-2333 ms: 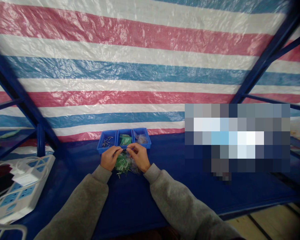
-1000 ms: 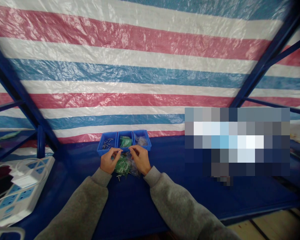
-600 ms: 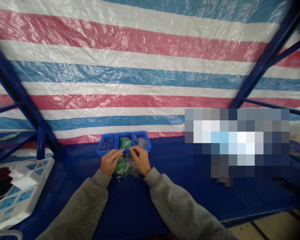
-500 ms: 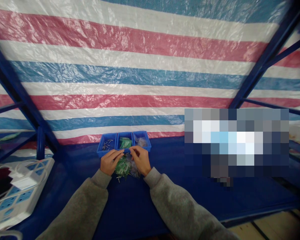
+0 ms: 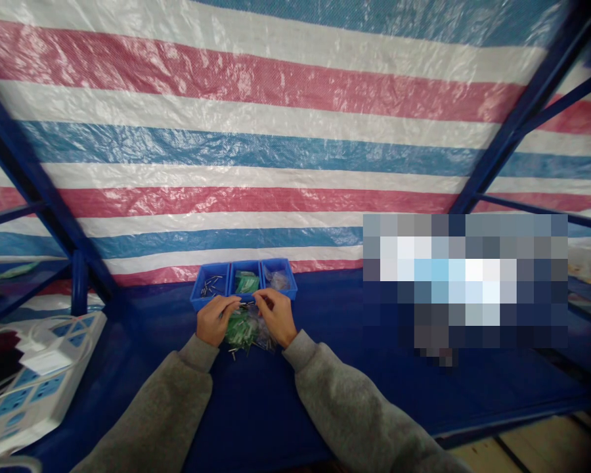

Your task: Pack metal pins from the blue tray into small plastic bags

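Note:
My left hand (image 5: 214,320) is closed in a pinch just in front of the blue bins, its fingertips hiding whatever they hold. Facing it, my right hand (image 5: 277,316) is also pinched closed, with a narrow gap between the two sets of fingertips. Below and between them lies a mixed pile of small green pieces (image 5: 240,330), clear plastic pieces (image 5: 262,334) and thin metal pins. Behind the hands stand three joined blue bins: the left bin (image 5: 197,292) has metal pins, the middle one green pieces (image 5: 247,282), the right one clear pieces (image 5: 277,281).
On the left of the blue table (image 5: 256,414) lies a white power strip (image 5: 54,394) with a white plug (image 5: 46,351) and cables. A striped plastic sheet (image 5: 276,151) hangs behind, between blue metal posts (image 5: 509,141). A pixelated patch hides the right side.
The fingertips of my left hand have drawn back slightly to the left and curled, widening the gap to my right hand. My right hand has barely moved.

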`<state>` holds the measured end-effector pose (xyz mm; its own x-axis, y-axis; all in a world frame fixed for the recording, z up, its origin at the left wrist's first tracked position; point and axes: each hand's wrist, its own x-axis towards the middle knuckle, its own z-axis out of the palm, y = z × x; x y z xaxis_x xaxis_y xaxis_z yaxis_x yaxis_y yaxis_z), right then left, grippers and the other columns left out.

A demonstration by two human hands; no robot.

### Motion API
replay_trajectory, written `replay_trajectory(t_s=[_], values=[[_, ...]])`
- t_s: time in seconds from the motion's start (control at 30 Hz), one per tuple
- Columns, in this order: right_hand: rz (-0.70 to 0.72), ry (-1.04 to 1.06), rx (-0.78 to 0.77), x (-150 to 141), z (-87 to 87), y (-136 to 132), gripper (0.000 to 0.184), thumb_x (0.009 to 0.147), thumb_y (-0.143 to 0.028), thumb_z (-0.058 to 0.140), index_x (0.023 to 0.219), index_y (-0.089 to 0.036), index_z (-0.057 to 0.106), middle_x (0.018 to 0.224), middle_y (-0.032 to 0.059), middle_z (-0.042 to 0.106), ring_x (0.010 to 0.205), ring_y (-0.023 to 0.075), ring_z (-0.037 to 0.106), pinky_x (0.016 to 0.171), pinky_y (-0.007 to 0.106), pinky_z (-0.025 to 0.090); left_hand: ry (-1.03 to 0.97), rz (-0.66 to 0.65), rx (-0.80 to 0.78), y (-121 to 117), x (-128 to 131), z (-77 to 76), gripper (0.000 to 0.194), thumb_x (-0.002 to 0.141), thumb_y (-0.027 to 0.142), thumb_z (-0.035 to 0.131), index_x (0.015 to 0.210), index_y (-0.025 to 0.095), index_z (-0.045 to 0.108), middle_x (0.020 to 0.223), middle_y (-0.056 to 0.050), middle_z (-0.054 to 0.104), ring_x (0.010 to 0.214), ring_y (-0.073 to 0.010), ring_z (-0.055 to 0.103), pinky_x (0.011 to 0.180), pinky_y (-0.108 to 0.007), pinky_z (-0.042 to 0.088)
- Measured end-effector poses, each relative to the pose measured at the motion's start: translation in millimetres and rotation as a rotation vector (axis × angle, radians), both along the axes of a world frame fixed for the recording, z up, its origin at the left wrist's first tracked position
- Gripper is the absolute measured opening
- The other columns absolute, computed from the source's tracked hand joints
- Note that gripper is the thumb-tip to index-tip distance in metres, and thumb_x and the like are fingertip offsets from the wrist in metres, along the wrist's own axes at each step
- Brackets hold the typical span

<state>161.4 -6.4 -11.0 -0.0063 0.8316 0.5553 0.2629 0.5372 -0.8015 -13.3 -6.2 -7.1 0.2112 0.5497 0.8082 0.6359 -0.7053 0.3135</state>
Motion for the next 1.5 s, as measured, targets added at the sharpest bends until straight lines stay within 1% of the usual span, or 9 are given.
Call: replay_trajectory(t_s=[0.27,0.47,0.6,0.77,1.07,1.2,1.3,1.4,1.5], values=[[0.133,-0.088,0.06,-2.3,3.1,-4.1,0.015,0.083,-0.029,0.056,0.085,-0.018,0.066,0.077,0.0021,0.064,0.059,0.0109,0.054,0.057,0.021,0.043,-0.072,0.051,-0.146,-2.3,1.8,0.1,0.021,0.084,0.032,0.052,0.093,0.015,0.061,0.057,0.003,0.062,0.053,-0.0107,0.061,0.061,-0.02,0.048],[0.158,-0.114,0.054,-3.4,-0.4,-2.9,0.018,0.084,-0.032,0.056,0.081,-0.018,0.066,0.075,0.0021,0.063,0.058,0.0112,0.054,0.058,0.022,0.043,-0.064,0.036,-0.183,-5.5,4.0,3.0,0.022,0.085,0.033,0.051,0.096,0.016,0.059,0.052,0.005,0.059,0.048,-0.0099,0.058,0.06,-0.02,0.047],[0.103,-0.045,0.026,-3.4,-1.8,-1.0,0.021,0.086,-0.032,0.051,0.08,-0.017,0.063,0.072,0.0017,0.062,0.055,0.0105,0.054,0.056,0.021,0.043,-0.099,0.056,-0.188,-6.0,3.8,4.0,0.024,0.083,0.035,0.054,0.097,0.017,0.061,0.064,0.002,0.067,0.057,-0.0117,0.063,0.064,-0.021,0.05],[0.095,0.01,-0.009,-3.8,-2.4,-0.1,0.019,0.087,-0.032,0.05,0.082,-0.017,0.06,0.063,-0.0017,0.056,0.048,0.0095,0.051,0.052,0.021,0.041,-0.127,0.043,-0.161,-3.4,2.3,2.6,0.018,0.081,0.033,0.057,0.08,0.017,0.067,0.077,-0.003,0.07,0.066,-0.0137,0.063,0.066,-0.023,0.051],[0.109,0.117,-0.07,-6.1,-4.8,0.6,0.023,0.086,-0.037,0.05,0.082,-0.017,0.061,0.061,-0.0021,0.055,0.046,0.0093,0.05,0.047,0.02,0.041,-0.467,-0.141,-0.469,0.6,7.8,-1.0,0.019,0.074,0.033,0.065,0.08,0.015,0.069,0.081,-0.006,0.067,0.065,-0.0152,0.06,0.047,-0.021,0.047],[0.106,0.095,-0.073,-6.6,-3.1,-0.7,0.025,0.085,-0.039,0.051,0.081,-0.017,0.062,0.06,-0.0017,0.056,0.046,0.0098,0.05,0.048,0.021,0.041,-0.531,-0.179,-0.502,1.8,9.5,1.7,0.02,0.073,0.032,0.066,0.081,0.015,0.067,0.081,-0.005,0.065,0.059,-0.0121,0.057,0.046,-0.021,0.047],[0.061,0.092,-0.073,-5.9,-0.4,-1.8,0.027,0.086,-0.04,0.048,0.082,-0.017,0.063,0.064,-0.0006,0.058,0.048,0.0101,0.051,0.05,0.021,0.042,-0.573,-0.198,-0.499,1.3,10.3,3.6,0.02,0.076,0.034,0.062,0.082,0.014,0.062,0.091,-0.007,0.065,0.071,-0.0154,0.061,0.051,-0.022,0.05],[0.037,0.112,-0.082,-4.9,1.1,-1.8,0.029,0.088,-0.04,0.045,0.084,-0.018,0.063,0.064,-0.0008,0.058,0.049,0.0099,0.051,0.05,0.021,0.042,-0.541,-0.195,-0.505,-0.8,8.9,3.4,0.02,0.081,0.035,0.056,0.085,0.015,0.056,0.102,-0.01,0.065,0.083,-0.0192,0.064,0.057,-0.025,0.053],[0.044,0.12,-0.087,-4.4,1.2,-1.7,0.029,0.088,-0.039,0.045,0.084,-0.017,0.063,0.063,-0.0012,0.057,0.048,0.0097,0.051,0.049,0.02,0.041,-0.344,-0.097,-0.429,-1.9,5.1,0.4,0.018,0.084,0.034,0.052,0.09,0.017,0.055,0.092,-0.007,0.068,0.074,-0.0165,0.066,0.064,-0.026,0.054]])
